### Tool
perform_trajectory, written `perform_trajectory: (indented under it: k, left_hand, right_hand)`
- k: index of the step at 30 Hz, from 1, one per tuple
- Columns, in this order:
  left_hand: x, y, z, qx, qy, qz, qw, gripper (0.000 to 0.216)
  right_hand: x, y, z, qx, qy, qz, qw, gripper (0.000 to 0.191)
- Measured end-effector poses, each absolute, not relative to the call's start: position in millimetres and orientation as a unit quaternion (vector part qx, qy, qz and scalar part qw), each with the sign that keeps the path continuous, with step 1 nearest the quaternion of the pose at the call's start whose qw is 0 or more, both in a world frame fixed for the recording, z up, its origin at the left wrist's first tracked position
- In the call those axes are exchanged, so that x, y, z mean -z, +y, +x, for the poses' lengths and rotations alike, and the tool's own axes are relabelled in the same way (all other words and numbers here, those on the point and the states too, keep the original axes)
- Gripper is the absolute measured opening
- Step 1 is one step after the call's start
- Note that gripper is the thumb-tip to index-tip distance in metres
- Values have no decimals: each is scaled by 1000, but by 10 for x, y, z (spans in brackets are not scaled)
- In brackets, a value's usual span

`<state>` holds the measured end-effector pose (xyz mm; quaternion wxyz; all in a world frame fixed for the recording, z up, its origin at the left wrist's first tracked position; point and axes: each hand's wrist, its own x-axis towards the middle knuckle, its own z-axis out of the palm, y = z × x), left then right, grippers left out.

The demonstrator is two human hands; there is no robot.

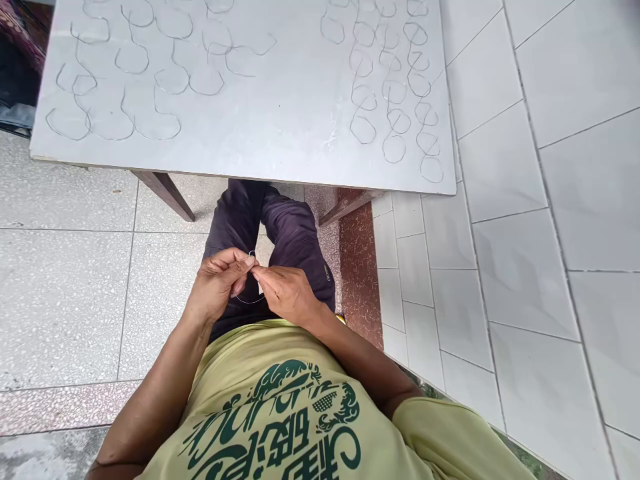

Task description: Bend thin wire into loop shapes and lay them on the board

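Observation:
Over my lap, both hands meet around a thin wire that curves in a loop beneath them, with a small bend showing above the fingertips. My left hand pinches the wire between thumb and forefinger. Touching it from the other side, my right hand is closed on the same wire, its fingertips pressed against the left thumb. The exact ends of the wire are hidden by the fingers.
In front stands a white table. Several open curved wires lie on its left, and several closed wire rings in columns on its right. Table legs slant down near my knees. A tiled wall rises at right.

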<state>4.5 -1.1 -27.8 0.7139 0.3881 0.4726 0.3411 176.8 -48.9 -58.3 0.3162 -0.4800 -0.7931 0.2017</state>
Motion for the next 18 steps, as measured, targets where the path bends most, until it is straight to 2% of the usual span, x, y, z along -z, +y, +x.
perform_trajectory:
  k: [6, 14, 18]
  left_hand:
    - [384, 29, 72, -287, 483, 360, 745, 23]
    - [433, -49, 131, -345, 463, 314, 754, 45]
    - [526, -145, 121, -393, 471, 310, 727, 26]
  right_hand:
    - [674, -474, 1854, -240, -777, -489, 316, 25]
    - [651, -379, 1896, -253, -721, -545, 345, 23]
    - [672, -410, 1813, -301, -657, -581, 375, 16]
